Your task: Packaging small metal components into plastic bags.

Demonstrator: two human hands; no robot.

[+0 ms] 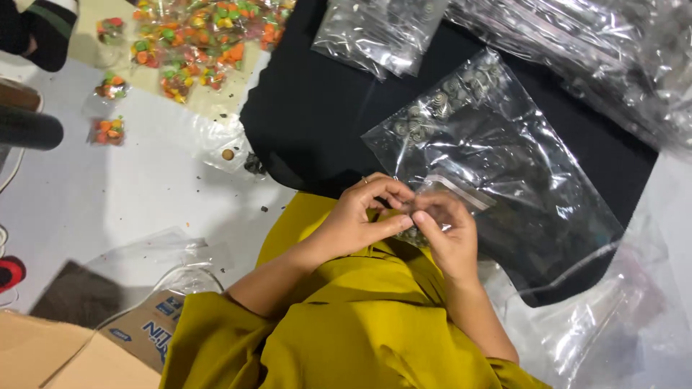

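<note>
1. Fingertips first: both hands are pinched together over a small cluster of grey metal bits (412,232), thumbs and forefingers curled in tight around them. Can't really tell which hand has the actual grip.
2. The left hand (359,216) comes in from the left side, fingers bent over the top; the right hand (447,234) meets it from the other side, touching at the tips.
3. Both sit right at the near edge of a big clear plastic bag (497,158), with more grey round parts bunched in its far corner.
4. That bag lies on a black cloth (317,108), with more clear bags (378,29) further back.
5. Mustard-yellow sleeves (346,317) and lap below.
6. Off to the far left, little packets of colourful beads (194,43) are on the pale floor, and a cardboard box (79,353) is near the bottom corner.
</note>
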